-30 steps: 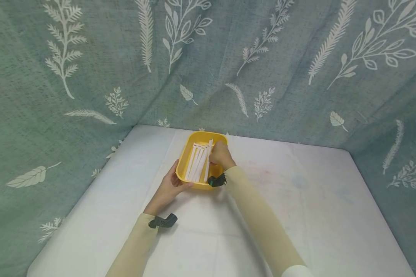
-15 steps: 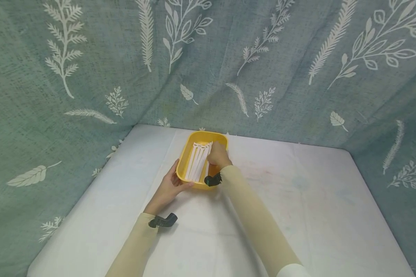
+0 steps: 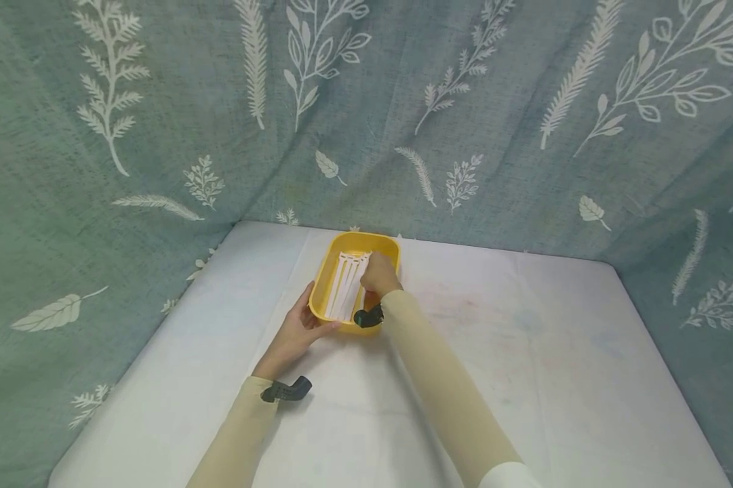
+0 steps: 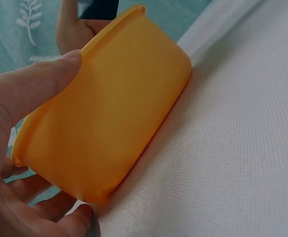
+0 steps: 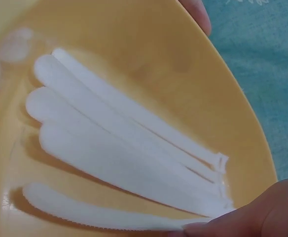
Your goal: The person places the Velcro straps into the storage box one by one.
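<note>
A yellow plastic tub (image 4: 119, 103) stands on the white cloth, and my left hand (image 3: 294, 333) grips its near left corner. In the left wrist view the thumb lies on the rim, with the fingers curled round the end. Reaching inside, my right hand (image 3: 380, 274) pinches the handle end of a white plastic knife (image 5: 94, 216) with a serrated edge. Several more white plastic knives (image 5: 119, 163) lie fanned side by side on the tub's floor, their handle ends close to my right fingers. My right hand hides part of the tub's right side in the head view.
White cloth (image 3: 561, 366) covers the table around the tub. A green curtain with white leaf prints (image 3: 366, 108) hangs behind the tub and along both sides. Dark camera mounts (image 3: 288, 389) sit on both wrists.
My right hand has shifted left inside the tub, bringing the pinched knife closer to the other knives. The left hand and the tub stay in place.
</note>
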Available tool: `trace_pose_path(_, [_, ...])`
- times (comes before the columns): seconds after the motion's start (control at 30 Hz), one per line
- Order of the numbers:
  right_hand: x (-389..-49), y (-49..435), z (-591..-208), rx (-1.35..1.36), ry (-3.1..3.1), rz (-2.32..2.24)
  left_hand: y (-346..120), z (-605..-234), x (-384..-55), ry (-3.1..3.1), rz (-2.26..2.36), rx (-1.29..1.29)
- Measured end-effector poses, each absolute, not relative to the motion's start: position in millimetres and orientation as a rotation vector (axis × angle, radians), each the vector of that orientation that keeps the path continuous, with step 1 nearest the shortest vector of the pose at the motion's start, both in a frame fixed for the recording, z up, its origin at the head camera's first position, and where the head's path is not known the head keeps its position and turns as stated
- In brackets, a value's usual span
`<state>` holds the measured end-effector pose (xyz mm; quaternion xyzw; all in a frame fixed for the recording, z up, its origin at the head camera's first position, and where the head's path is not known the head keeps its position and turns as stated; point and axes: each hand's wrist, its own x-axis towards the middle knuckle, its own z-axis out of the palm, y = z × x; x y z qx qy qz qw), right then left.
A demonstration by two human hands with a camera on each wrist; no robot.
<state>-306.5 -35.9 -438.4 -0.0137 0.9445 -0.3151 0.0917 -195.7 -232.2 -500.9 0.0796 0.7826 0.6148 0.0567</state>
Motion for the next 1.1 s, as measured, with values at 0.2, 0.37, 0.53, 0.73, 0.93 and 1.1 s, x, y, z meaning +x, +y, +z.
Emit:
trace_pose_path(0.2, [-302,-36,-443,-0.014,2.798,-1.009,-231,-500,-194,2.38,1.861,0.239])
trace_pose_path(0.37, [-306,-36,-448,0.048,2.714,-1.083,-230,-499,-193,2.387,1.847,0.232])
trace_pose_path(0.53, [-312,-37,-449,0.141,2.574,-1.172,-230,-499,-194,2.401,1.833,0.238])
trace_pose_path(0.73, [-310,-39,-448,0.181,2.538,-1.197,-230,-497,-192,2.392,1.845,0.232])
trace_pose_path(0.93, [-307,-41,-445,0.192,2.534,-1.21,-231,-498,-193,2.372,1.876,0.258])
trace_pose_path(1.1, [-305,-40,-446,0.182,2.557,-1.212,-231,-500,-194,2.37,1.88,0.262])
